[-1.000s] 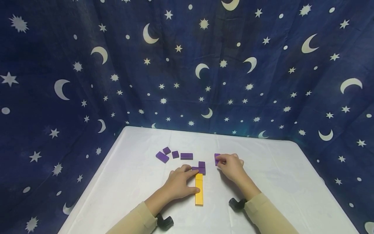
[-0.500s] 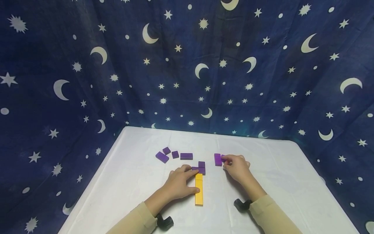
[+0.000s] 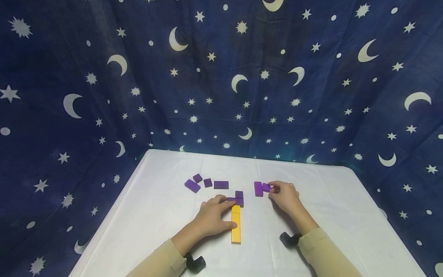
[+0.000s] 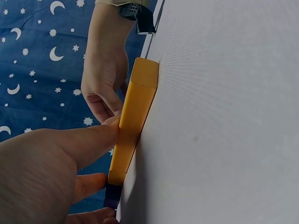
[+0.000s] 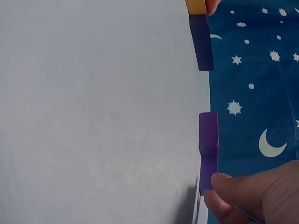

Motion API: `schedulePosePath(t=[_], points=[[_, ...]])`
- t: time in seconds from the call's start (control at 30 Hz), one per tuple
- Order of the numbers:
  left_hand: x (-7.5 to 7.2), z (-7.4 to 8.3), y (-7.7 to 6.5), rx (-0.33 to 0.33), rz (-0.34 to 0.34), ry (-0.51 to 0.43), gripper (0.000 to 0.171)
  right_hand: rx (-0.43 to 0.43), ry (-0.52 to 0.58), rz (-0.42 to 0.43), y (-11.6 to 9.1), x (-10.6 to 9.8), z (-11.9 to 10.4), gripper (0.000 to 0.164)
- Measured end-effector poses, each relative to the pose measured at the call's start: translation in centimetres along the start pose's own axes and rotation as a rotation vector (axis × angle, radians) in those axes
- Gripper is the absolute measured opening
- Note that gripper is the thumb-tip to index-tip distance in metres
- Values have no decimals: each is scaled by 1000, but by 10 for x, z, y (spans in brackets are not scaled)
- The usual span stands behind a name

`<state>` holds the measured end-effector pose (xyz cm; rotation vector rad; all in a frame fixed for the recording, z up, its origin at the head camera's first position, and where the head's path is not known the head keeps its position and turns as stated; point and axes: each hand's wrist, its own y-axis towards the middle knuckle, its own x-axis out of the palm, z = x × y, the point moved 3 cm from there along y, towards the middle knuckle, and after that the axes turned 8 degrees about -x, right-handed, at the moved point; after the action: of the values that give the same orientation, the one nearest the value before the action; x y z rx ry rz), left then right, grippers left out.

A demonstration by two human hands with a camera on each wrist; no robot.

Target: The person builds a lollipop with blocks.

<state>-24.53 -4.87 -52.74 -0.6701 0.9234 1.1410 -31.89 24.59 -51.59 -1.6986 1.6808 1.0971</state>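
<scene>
Head view first: everything's sitting straight on the white counter (image 3: 166, 165). The left hand (image 3: 212, 217) has thumb and index spread wide, thumb on the yellow strip (image 3: 236, 232), index reaching the purple L (image 3: 239, 201) at its far end. Over to the right, the right hand (image 3: 286, 197) has a narrow pinch on the little cube (image 3: 266, 187), which is touching the side of the purple bar (image 3: 258, 189). Four loose blocks (image 3: 221, 185) lie just beyond the L, off to the left.

Compared with a second ago, the right hand has slid further right. Back then it partly covered the bar and I couldn't see the cube; now the bar's uncovered and most of the cube shows. Left hand hasn't budged.

Left wrist cam: thumb's against the strip, other fingertips down by the purple end.

Right wrist cam: cube and bar meet with thumb and finger at the cube's outer end, and the L is well apart from them.
</scene>
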Motion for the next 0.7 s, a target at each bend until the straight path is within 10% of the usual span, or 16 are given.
schedulePosePath(t=[0.7], points=[[0,2,0,9,10,9,74,17,95,-80,15,1,12,39]])
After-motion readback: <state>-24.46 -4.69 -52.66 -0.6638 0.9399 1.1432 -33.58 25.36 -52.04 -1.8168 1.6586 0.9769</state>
